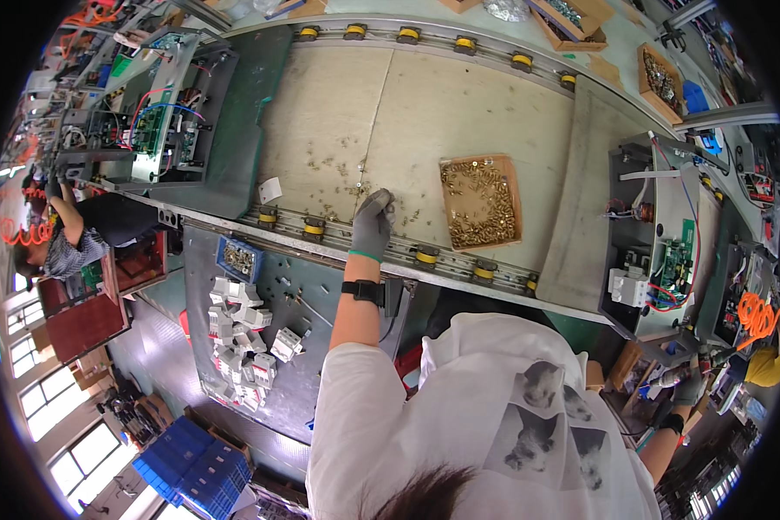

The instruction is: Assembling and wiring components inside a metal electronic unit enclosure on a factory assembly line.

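Observation:
My left hand [373, 223], in a grey glove with a green cuff, is over the near edge of the pale work surface [425, 104]. Its fingers are curled together; whatever they hold is too small to make out. Small brass-coloured screws [331, 173] lie scattered just beyond and to its left. To its right sits a shallow cardboard tray [518, 204] of similar screws. Far off at the lower right, my gloved right hand [690, 386] is wrapped around a power screwdriver [669, 378], partly hidden by the fingers. An orange coiled hose [758, 316] hangs close by.
Metal units with circuit boards stand on plates at left [169, 113] and right [659, 243]. Roller rails [314, 227] edge the surface. A side table [299, 373] holds white-grey blocks [243, 338] and a blue bin [239, 258]. Another person [69, 234] works at far left.

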Action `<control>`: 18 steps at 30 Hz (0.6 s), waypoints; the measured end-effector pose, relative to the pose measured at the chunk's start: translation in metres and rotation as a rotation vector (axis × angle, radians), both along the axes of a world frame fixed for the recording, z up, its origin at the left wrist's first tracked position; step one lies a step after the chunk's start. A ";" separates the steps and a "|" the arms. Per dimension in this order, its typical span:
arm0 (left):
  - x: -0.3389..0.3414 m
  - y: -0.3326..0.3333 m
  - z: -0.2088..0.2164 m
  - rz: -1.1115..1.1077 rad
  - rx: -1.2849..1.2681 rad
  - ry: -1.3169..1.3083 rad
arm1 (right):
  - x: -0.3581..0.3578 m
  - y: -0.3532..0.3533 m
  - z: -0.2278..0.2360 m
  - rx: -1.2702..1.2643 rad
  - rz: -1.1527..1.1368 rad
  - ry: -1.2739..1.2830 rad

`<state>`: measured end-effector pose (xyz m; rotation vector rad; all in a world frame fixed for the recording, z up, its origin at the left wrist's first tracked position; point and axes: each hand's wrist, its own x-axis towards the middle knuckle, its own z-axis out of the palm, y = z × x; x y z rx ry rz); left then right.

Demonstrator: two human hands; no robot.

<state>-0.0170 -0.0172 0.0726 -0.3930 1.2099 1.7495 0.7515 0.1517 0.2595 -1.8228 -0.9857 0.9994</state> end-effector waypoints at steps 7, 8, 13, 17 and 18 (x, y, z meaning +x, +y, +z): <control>-0.015 0.013 -0.032 -0.207 -0.297 0.239 | 0.023 -0.003 0.000 -0.033 -0.041 0.090; -0.023 0.008 -0.045 -0.223 -0.409 0.401 | 0.024 -0.001 0.000 -0.035 -0.067 0.084; -0.025 0.013 -0.071 -0.709 -0.926 0.935 | 0.040 -0.001 -0.002 -0.034 -0.017 0.093; -0.013 0.025 -0.052 -0.871 -1.013 0.962 | 0.008 0.000 0.000 0.004 -0.010 0.091; -0.011 0.026 -0.053 -0.916 -1.022 0.962 | -0.003 -0.001 0.005 0.013 -0.006 0.083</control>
